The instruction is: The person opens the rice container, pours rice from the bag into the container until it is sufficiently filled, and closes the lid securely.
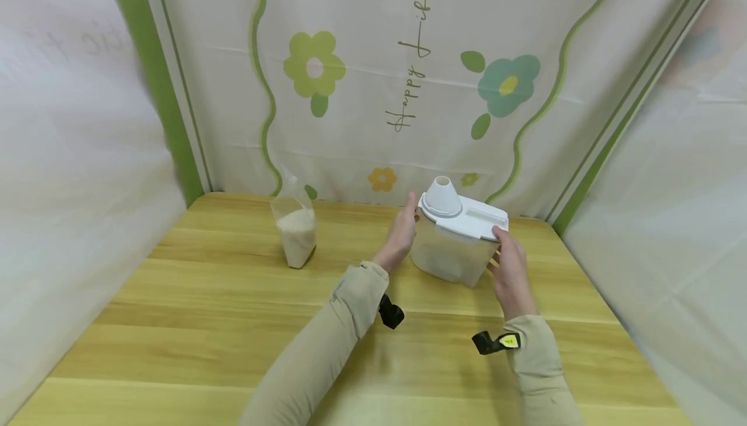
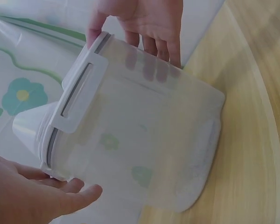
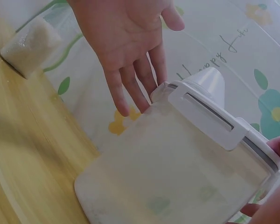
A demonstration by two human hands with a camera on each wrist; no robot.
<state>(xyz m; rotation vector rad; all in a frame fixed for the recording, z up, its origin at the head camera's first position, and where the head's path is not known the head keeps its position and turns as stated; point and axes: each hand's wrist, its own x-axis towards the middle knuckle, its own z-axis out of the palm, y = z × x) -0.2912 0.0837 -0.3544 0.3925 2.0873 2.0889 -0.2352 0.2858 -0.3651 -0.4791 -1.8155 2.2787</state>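
Note:
A translucent plastic storage container (image 1: 449,254) with a white lid (image 1: 478,220) stands slightly tilted toward the back right of the table. On the lid sits a white cone-shaped spout or cap (image 1: 441,198). My right hand (image 1: 510,270) grips the container's right end, thumb on the lid edge and fingers against the side wall, as the left wrist view shows. At the opposite end my left hand (image 1: 401,235) has its fingers extended against the lid's edge, palm facing the container (image 3: 172,158). Whether the container's base fully touches the table cannot be told.
A clear bag of white grains (image 1: 299,235) stands upright at the back left of the wooden table (image 1: 192,309). Behind the table hangs a flower-patterned curtain (image 1: 350,121), with pale sheets on both sides.

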